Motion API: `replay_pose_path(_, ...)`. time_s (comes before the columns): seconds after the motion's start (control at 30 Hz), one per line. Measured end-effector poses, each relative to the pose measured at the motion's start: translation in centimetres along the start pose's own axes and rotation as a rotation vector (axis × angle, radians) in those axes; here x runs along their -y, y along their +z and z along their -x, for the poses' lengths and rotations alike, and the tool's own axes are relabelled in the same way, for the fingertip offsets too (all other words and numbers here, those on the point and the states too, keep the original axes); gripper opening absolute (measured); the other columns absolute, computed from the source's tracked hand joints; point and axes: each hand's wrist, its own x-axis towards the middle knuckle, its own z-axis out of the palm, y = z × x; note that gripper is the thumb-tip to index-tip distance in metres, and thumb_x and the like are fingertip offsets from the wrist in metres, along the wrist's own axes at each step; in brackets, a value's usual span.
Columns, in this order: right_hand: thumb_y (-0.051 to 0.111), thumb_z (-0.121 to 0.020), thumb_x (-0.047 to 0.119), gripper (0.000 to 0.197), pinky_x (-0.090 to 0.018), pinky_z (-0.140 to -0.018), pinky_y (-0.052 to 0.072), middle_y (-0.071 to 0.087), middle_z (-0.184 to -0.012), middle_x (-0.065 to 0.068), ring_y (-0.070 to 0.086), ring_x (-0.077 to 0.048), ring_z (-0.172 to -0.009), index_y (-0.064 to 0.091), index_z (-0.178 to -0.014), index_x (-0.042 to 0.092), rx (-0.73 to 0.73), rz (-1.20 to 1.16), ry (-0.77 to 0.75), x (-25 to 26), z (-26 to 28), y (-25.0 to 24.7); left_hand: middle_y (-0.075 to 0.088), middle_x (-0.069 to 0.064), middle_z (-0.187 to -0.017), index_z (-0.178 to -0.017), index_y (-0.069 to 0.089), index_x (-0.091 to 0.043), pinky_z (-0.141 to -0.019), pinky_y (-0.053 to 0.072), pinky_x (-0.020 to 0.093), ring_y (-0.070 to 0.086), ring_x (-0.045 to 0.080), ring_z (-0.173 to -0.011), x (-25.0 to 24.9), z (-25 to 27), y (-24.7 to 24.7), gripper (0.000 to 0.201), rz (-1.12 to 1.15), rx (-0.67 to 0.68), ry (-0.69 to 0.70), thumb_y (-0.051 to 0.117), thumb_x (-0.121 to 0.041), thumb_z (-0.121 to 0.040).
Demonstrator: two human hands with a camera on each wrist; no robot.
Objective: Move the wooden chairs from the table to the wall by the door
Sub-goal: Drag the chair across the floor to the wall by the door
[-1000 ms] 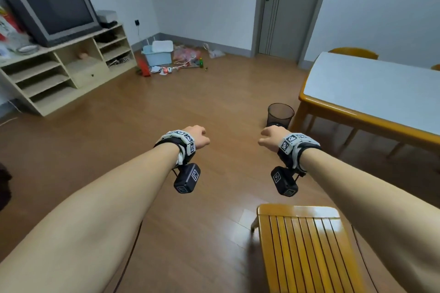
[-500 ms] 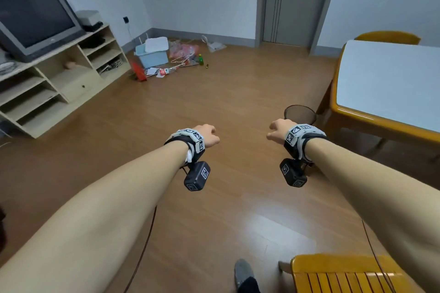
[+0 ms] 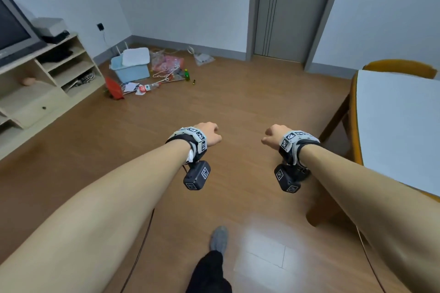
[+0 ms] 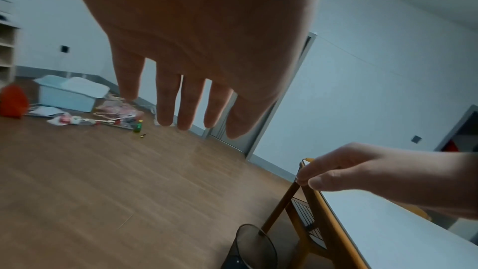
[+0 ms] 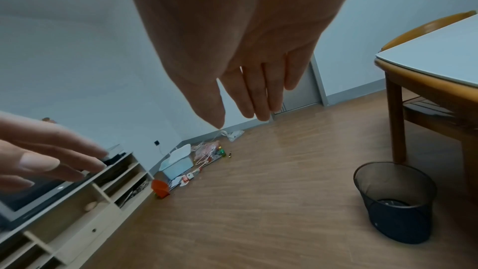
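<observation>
— Hands?
— Left hand [image 3: 209, 134] and right hand [image 3: 273, 137] are hanging relaxed, fingers loose, holding nothing.
— Chair?
— One chair [image 3: 400, 68] is sitting tucked behind the table [image 3: 395, 126], near the door [image 3: 288, 9].

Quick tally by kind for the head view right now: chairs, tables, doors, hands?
Wooden chairs: 1, only its backrest showing behind the table.
Tables: 1, white-topped table.
Doors: 1, grey door.
Hands: 2, left hand and right hand, both empty.
Total: 5.
</observation>
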Motion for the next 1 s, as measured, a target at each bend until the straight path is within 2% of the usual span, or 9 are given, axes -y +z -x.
replay_pose_path(0.13, 0.06, -0.089, 0.039, 0.043, -0.03, -0.079, 0.045, 0.068, -0.121, -0.015, 0.061, -0.031, -0.095, 0.067, -0.122, 0.011, 0.006, -0.019, 0.069, 0.2, -9.7, -4.0, 0.054, 0.007, -0.145, -0.149, 0.046, -0.02, -0.097, 0.046, 0.034, 0.054, 0.028, -0.127, 0.1, -11.4, -3.9, 0.055, -0.003, 0.04, 0.052, 0.053, -0.033, -0.096)
replay_pose_path(0.2, 0.06, -0.09, 0.038, 0.046, -0.033, -0.088, 0.05, 0.067, -0.126, -0.014, 0.064, -0.031, -0.105, 0.065, -0.127, 0.012, -0.01, -0.038, 0.106, 0.0, -14.4, -7.4, 0.055, 0.007, -0.144, -0.148, 0.046, -0.018, -0.096, 0.047, 0.033, 0.055, 0.028, -0.126, -0.5, -17.3, -7.0, 0.054, -0.03, 0.039, 0.095, 0.052, -0.033, -0.097)
replay_pose_path(0.27, 0.059, -0.089, 0.039, 0.046, -0.037, -0.095, 0.052, 0.067, -0.126, -0.013, 0.064, -0.033, -0.112, 0.067, -0.127, 0.014, -0.044, -0.066, 0.134, -0.8, -18.5, -10.3, 0.054, 0.008, -0.145, -0.149, 0.045, -0.018, -0.097, 0.046, 0.034, 0.054, 0.029, -0.127, -1.5, -22.9, -9.8, 0.053, -0.069, 0.038, 0.118, 0.05, -0.033, -0.098)
replay_pose_path(0.4, 0.059, -0.088, 0.038, 0.041, -0.038, -0.092, 0.054, 0.07, -0.119, -0.014, 0.065, -0.034, -0.107, 0.07, -0.119, 0.013, -0.051, -0.094, 0.16, -3.1, -25.2, -14.7, 0.055, 0.009, -0.143, -0.146, 0.048, -0.019, -0.095, 0.047, 0.034, 0.056, 0.032, -0.123, -4.7, -32.3, -13.6, 0.054, -0.106, 0.069, 0.156, 0.051, -0.037, -0.095)
replay_pose_path(0.6, 0.058, -0.09, 0.039, 0.04, -0.04, -0.092, 0.054, 0.07, -0.115, -0.014, 0.066, -0.034, -0.104, 0.07, -0.116, 0.011, -0.034, -0.143, 0.227, -9.8, -37.9, -19.6, 0.059, 0.009, -0.139, -0.146, 0.049, -0.019, -0.092, 0.048, 0.034, 0.059, 0.031, -0.12, -11.7, -47.7, -16.4, 0.053, -0.18, 0.094, 0.258, 0.051, -0.036, -0.095)
replay_pose_path(0.77, 0.058, -0.093, 0.038, 0.046, -0.041, -0.099, 0.051, 0.067, -0.126, -0.015, 0.063, -0.034, -0.115, 0.066, -0.129, 0.01, -0.055, -0.2, 0.261, -16.4, -49.4, -24.8, 0.059, 0.007, -0.139, -0.144, 0.051, -0.019, -0.095, 0.05, 0.035, 0.06, 0.028, -0.118, -18.8, -60.0, -19.5, 0.054, -0.195, 0.128, 0.283, 0.053, -0.039, -0.094)
replay_pose_path(1.0, 0.058, -0.095, 0.036, 0.048, -0.038, -0.1, 0.049, 0.064, -0.134, -0.014, 0.061, -0.033, -0.12, 0.061, -0.137, 0.013, -0.099, -0.258, 0.343, -25.5, -62.3, -33.6, 0.063, 0.003, -0.13, -0.133, 0.06, -0.024, -0.093, 0.051, 0.035, 0.061, 0.027, -0.112, -28.8, -76.1, -25.6, 0.045, -0.148, 0.102, 0.303, 0.057, -0.039, -0.091)
